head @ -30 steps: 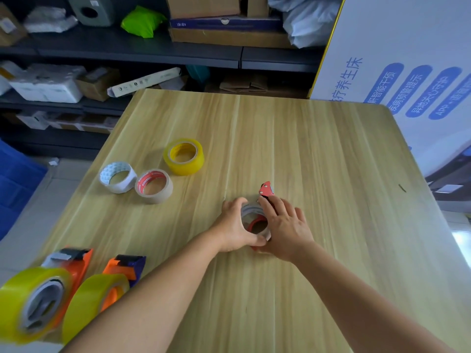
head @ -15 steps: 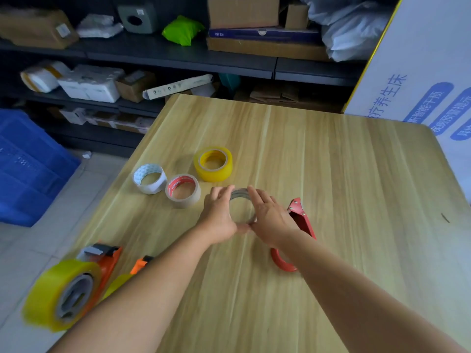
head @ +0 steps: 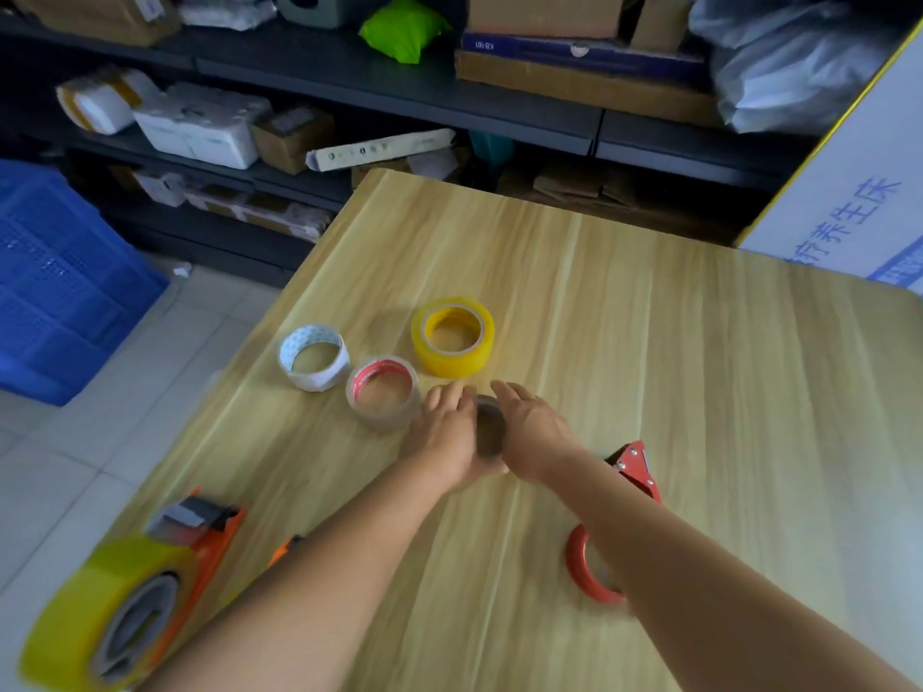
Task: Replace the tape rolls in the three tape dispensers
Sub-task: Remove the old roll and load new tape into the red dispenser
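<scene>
My left hand (head: 447, 432) and my right hand (head: 537, 432) hold a thin, nearly used-up grey tape roll (head: 489, 427) between them, just above the table and next to the spare rolls. Behind and left of it lie a yellow roll (head: 452, 337), a clear roll with a red core (head: 383, 392) and a white roll (head: 313, 357). The red dispenser (head: 592, 566) lies empty under my right forearm. An orange dispenser loaded with yellow tape (head: 125, 606) sits at the near left corner. My left arm hides most of a second orange dispenser (head: 287, 544).
The wooden table (head: 699, 367) has bare surface on its right half. Dark shelves with boxes (head: 549, 77) stand behind it, a white printed board (head: 869, 192) leans at the right, and a blue crate (head: 55, 282) stands on the floor at the left.
Both hands took the used roll out of the red dispenser and carried it away to the left, up to the spare rolls. The red dispenser stayed on the table.
</scene>
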Demonstrator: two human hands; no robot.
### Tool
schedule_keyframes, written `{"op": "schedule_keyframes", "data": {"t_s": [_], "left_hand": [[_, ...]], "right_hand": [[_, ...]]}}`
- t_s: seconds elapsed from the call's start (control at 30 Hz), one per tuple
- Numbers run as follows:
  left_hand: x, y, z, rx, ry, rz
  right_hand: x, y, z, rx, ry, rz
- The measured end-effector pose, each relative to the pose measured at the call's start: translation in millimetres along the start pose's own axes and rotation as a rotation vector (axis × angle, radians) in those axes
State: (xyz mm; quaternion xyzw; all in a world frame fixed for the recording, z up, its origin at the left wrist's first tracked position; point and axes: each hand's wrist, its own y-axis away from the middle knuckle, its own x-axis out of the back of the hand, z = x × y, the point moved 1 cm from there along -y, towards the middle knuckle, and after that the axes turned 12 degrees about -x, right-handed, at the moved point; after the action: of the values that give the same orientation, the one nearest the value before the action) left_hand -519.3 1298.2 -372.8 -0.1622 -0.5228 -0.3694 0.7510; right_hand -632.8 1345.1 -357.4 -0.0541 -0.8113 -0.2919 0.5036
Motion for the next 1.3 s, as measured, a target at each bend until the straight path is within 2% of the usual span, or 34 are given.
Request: {"op": "schedule_keyframes", "data": {"t_s": [0.13, 0.27, 0.47, 0.57, 0.63, 0.77, 0.93, 1.13, 1.3], "left_hand": [[19, -19, -16, 0.029, -0.068, 0.11], [34, -45, -38, 0.182, -0.13, 0.093], [43, -82, -58, 0.347, -0.018, 0.058], [43, -91, -63, 0.37, -0.001, 0.077], [42, -91, -64, 0.357, 0.032, 0.12], [46, -85, -54, 0.321, 0.311, 0.303], [50, -72, -36, 0.236, 0.404, 0.444], [55, -47, -4, 0.094, 0.461, 0.463], [57, -20, 22, 0.006, 0.592, 0.483]], "right_hand": [[10, -25, -13, 0.013, -0.09, 0.062], [18, -48, -28, -0.015, -0.143, 0.079], [22, -80, -40, -0.187, -0.199, -0.026], [18, -87, -42, -0.245, -0.265, -0.046], [16, -89, -42, -0.27, -0.311, -0.013], [18, -86, -35, -0.315, -0.427, 0.042], [29, -67, -20, -0.323, -0.524, 0.172], [41, -25, 1, -0.286, -0.608, 0.347], [46, 13, 16, -0.241, -0.681, 0.414]]}}
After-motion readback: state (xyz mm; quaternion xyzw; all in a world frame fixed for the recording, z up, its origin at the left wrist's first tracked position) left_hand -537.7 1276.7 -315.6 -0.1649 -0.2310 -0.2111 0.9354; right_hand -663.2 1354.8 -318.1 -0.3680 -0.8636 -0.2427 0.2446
